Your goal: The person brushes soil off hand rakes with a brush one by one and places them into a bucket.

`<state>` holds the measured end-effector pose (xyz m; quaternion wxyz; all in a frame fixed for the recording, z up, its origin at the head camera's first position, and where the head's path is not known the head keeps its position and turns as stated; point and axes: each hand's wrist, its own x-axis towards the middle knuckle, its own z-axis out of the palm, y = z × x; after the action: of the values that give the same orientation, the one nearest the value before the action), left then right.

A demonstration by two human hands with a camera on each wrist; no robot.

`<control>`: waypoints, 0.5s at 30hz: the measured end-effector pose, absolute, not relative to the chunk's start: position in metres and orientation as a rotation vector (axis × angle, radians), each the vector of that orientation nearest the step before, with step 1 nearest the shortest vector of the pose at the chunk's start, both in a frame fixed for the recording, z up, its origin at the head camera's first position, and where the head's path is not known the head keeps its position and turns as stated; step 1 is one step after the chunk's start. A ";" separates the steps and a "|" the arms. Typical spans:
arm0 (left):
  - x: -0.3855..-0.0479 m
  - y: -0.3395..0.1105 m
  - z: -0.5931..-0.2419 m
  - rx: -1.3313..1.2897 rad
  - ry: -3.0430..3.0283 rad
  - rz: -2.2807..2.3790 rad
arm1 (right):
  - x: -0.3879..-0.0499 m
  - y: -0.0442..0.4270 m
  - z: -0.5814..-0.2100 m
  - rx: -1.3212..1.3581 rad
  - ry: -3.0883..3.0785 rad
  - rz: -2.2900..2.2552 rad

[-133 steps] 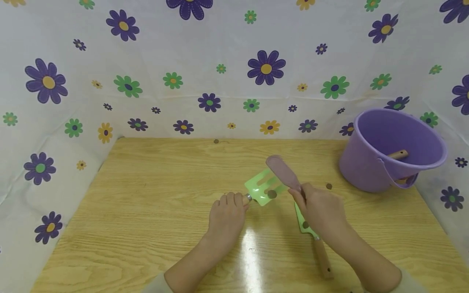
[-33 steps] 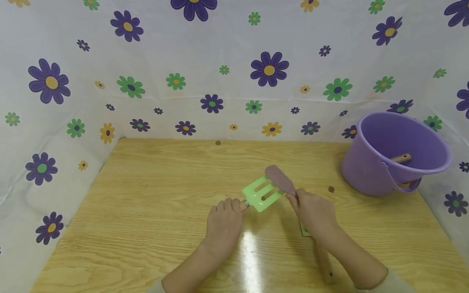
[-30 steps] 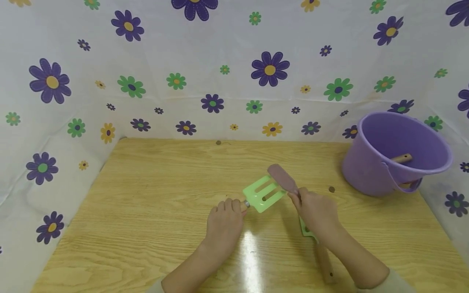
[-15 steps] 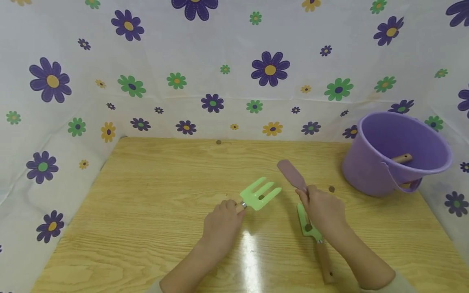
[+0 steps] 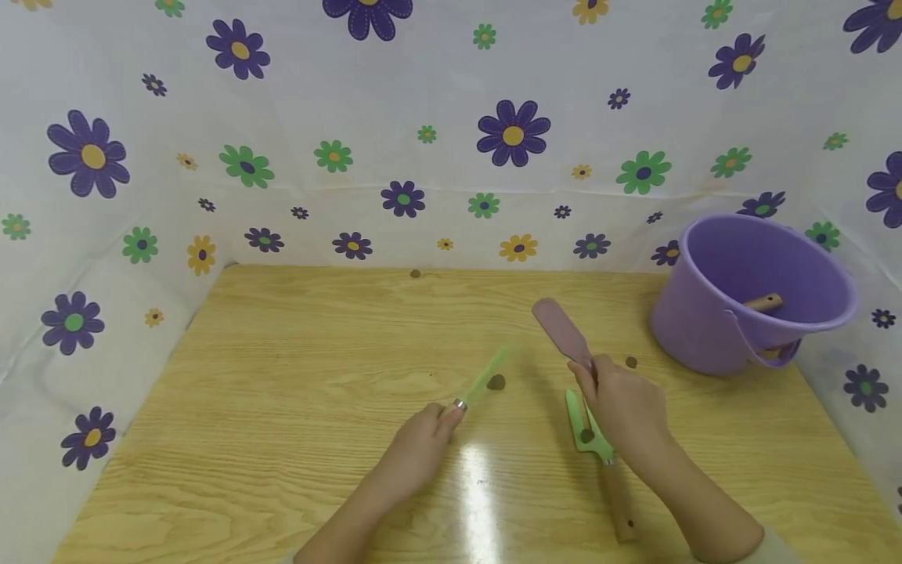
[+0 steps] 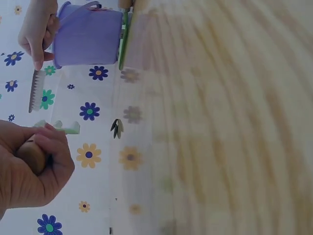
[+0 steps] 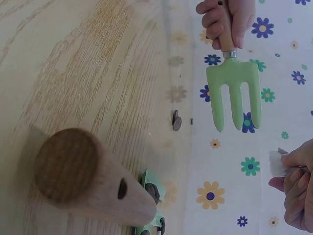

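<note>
My left hand point(image 5: 421, 445) grips the wooden handle of a green garden hand fork point(image 7: 234, 76). In the head view the fork is turned edge-on above the table; the right wrist view shows its 3 tines pointing down. My right hand point(image 5: 627, 401) holds a mauve brush point(image 5: 561, 329), up and right of the fork and apart from it. Its white bristles show in the left wrist view, where the brush point(image 6: 35, 92) hangs beneath the hand. Below my right hand lies a second green pronged tool point(image 5: 599, 448) with a wooden handle, partly hidden.
A purple bucket point(image 5: 694, 329) stands at the back right with a wooden handle point(image 5: 764, 303) inside. Small dark brown clumps point(image 5: 496, 382) are about the wooden table point(image 5: 282, 407), one of them at the second tool. A flowered cloth point(image 5: 338, 94) hangs behind and at both sides.
Earlier the brush lay across the fork's tines. The right hand has since drawn it away to the right. My left hand has turned the fork from face-on to edge-on and moved slightly lower.
</note>
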<state>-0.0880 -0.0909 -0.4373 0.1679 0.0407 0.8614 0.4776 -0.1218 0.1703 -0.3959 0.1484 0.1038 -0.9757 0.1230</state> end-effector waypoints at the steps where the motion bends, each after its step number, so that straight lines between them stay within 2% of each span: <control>1: -0.088 -0.092 -0.437 0.104 2.386 1.424 | -0.121 0.170 -0.396 0.315 -2.775 0.358; 9: -0.088 -0.097 -0.437 0.016 1.756 1.862 | -0.115 0.166 -0.394 0.457 -2.569 0.390; 15: -0.089 -0.097 -0.436 -0.074 1.295 2.023 | -0.111 0.160 -0.392 0.532 -2.477 0.330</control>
<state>-0.0893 -0.0971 -0.4358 0.3609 -0.0286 0.5024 0.7852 -0.1108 0.1601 -0.3919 0.2891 0.1994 -0.9281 0.1236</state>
